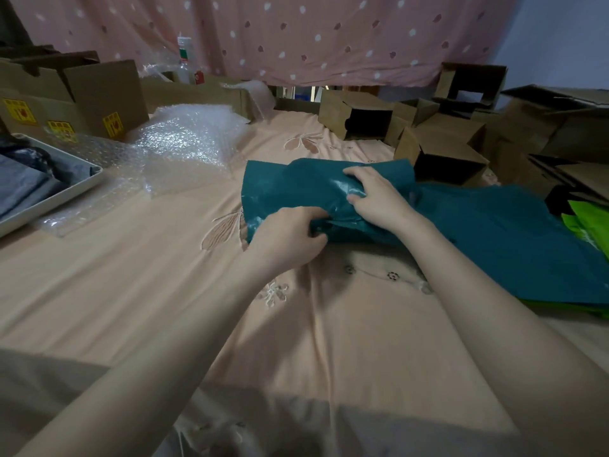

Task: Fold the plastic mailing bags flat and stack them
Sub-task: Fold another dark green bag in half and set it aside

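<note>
A crumpled teal mailing bag (290, 189) lies in the middle of the peach bedsheet (131, 291). My left hand (290, 235) pinches its near edge. On top of the bag, my right hand (375, 199) presses down with curled fingers gripping the plastic. To the right, more teal bags (510, 245) lie flat in a pile, with bright green bags (590, 225) under and beside them.
Bubble wrap (184, 143) spreads at the left, beside a grey tray (85, 183) of dark cloth. Cardboard boxes (82, 90) stand at the back left, and several open small boxes (441, 146) crowd the back right. A pink dotted curtain (296, 34) hangs behind.
</note>
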The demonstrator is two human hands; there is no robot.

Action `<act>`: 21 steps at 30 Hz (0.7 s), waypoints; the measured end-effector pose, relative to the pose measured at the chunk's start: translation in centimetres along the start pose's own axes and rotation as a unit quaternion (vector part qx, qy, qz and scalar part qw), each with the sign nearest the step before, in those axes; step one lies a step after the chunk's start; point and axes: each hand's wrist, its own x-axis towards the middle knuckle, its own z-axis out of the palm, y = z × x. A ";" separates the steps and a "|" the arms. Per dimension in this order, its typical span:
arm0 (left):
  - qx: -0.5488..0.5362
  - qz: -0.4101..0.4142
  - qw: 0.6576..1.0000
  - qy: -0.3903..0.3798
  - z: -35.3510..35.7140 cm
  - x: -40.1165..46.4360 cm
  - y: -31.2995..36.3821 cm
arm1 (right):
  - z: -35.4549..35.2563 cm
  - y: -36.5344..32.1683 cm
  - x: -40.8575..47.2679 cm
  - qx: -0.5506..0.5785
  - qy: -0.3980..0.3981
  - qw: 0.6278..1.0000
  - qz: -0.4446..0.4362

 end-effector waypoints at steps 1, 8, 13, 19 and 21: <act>0.033 -0.001 0.999 0.030 0.1 -0.1 -1.0 | 0.3 0.2 0.5 0.006 0.000 1.000 -0.010; 0.148 0.089 0.972 0.162 1.6 -1.7 -6.8 | 1.3 0.1 0.9 -0.109 0.080 0.989 -0.063; 0.115 0.120 0.965 0.205 2.8 -2.6 -7.6 | 2.7 -2.1 -3.6 -0.120 0.143 0.966 -0.179; 0.098 0.144 0.968 0.177 2.9 -3.8 -6.8 | 4.9 -2.9 -8.0 -0.153 0.061 0.960 -0.226; 0.086 0.156 0.970 0.165 2.8 -4.3 -6.6 | 5.8 -2.8 -8.8 -0.175 0.056 0.955 -0.234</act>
